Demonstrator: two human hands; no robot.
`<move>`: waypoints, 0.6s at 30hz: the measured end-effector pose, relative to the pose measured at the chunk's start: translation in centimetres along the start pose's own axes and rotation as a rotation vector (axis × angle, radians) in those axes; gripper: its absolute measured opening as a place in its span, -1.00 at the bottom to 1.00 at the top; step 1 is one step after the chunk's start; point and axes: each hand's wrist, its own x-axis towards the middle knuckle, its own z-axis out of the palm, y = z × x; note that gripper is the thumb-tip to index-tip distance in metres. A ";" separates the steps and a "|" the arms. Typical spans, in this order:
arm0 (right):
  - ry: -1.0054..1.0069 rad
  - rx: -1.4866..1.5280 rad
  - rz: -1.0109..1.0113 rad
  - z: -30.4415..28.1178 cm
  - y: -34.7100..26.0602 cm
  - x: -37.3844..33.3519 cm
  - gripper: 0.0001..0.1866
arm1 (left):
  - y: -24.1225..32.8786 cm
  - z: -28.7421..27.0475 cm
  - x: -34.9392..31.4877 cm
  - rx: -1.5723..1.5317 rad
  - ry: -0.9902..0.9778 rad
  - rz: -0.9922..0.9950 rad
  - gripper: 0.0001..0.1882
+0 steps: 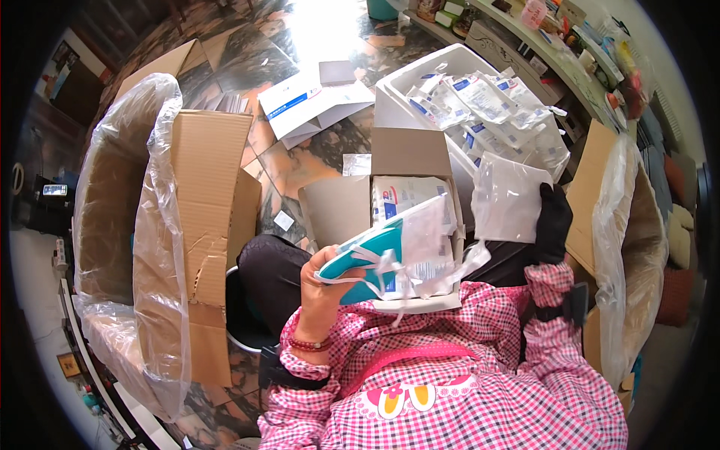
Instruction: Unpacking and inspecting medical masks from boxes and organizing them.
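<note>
My left hand (pixel 322 289), bare with a red bracelet at the wrist, is closed round a teal-and-white face mask (pixel 386 240) with loose white straps hanging from it. Its far end lies in front of an open carton (pixel 411 152) between my legs, where white printed packets (pixel 397 196) are stacked. On the right, my black-gloved right hand (pixel 553 225) grips the edge of a translucent plastic bag (pixel 506 202). The bag looks flat, and I cannot tell whether anything is inside. A white strap end touches the area below the bag.
Tall cardboard boxes with clear plastic liners stand at my left (pixel 202 202) and right (pixel 615 225). Ahead, a white foam bin (pixel 394 97) holds several sealed packets (pixel 487 97). An opened white carton (pixel 307 105) lies on the tiled floor. A cluttered shelf (pixel 555 52) runs along the far right.
</note>
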 end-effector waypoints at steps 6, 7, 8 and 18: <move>0.102 -0.136 -0.247 -0.4 -0.9 1.3 -0.72 | -1.5 0.8 0.5 0.114 -0.036 -0.066 -0.82; 0.160 -0.162 -0.249 -1.7 -0.6 2.2 -0.71 | -2.1 0.3 0.5 -0.025 -0.005 -0.068 -0.79; 0.219 -0.185 -0.253 -2.5 -0.8 2.8 -0.70 | -2.8 -0.2 0.7 -0.164 0.024 -0.069 -0.74; -0.299 -0.468 -0.568 6.6 -11.7 -8.6 -0.71 | -5.9 0.8 2.1 -0.298 0.118 -0.078 -0.78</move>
